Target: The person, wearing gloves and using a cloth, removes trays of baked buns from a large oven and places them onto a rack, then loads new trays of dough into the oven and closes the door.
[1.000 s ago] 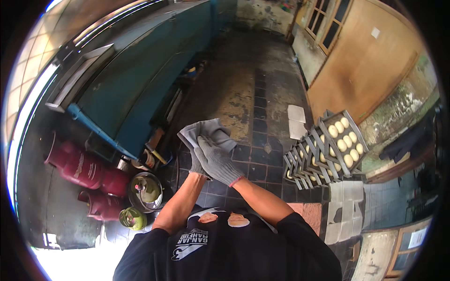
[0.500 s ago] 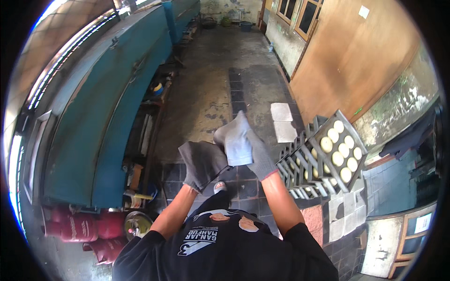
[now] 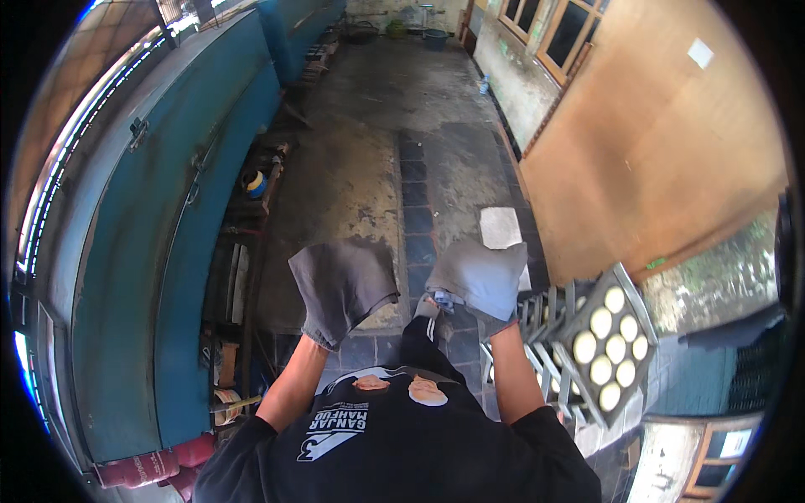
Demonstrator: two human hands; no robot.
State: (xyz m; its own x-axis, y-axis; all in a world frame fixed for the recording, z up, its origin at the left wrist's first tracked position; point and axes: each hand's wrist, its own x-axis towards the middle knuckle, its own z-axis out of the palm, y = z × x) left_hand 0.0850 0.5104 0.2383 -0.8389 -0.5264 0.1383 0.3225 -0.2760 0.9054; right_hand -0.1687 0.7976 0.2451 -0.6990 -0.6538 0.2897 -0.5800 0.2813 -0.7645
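My left hand [image 3: 317, 329], in a dark knitted glove, holds up a dark grey cloth [image 3: 345, 278] whose folds spread over the fingers. Opposite it, my right hand [image 3: 496, 324], also gloved, has a lighter grey cloth [image 3: 482, 272] bunched around it. The fingers of both hands are hidden by the cloths. To the right of my right hand stands a metal rack [image 3: 549, 348] of slanted trays. Its top tray [image 3: 640, 303] carries several pale round buns [image 3: 601, 370], spaced in rows.
A long blue metal cabinet [image 3: 142, 251] with latches runs along my left. Below it are red gas cylinders [image 3: 142, 469]. White sheets [image 3: 501, 226] lie on the dark tiled floor [image 3: 418, 193]. A wooden panel [image 3: 646, 126] leans on the right wall.
My hands have moved apart, the left one leftward and the right one rightward, each with its cloth. I have advanced a step, and the rack now appears lower in view.
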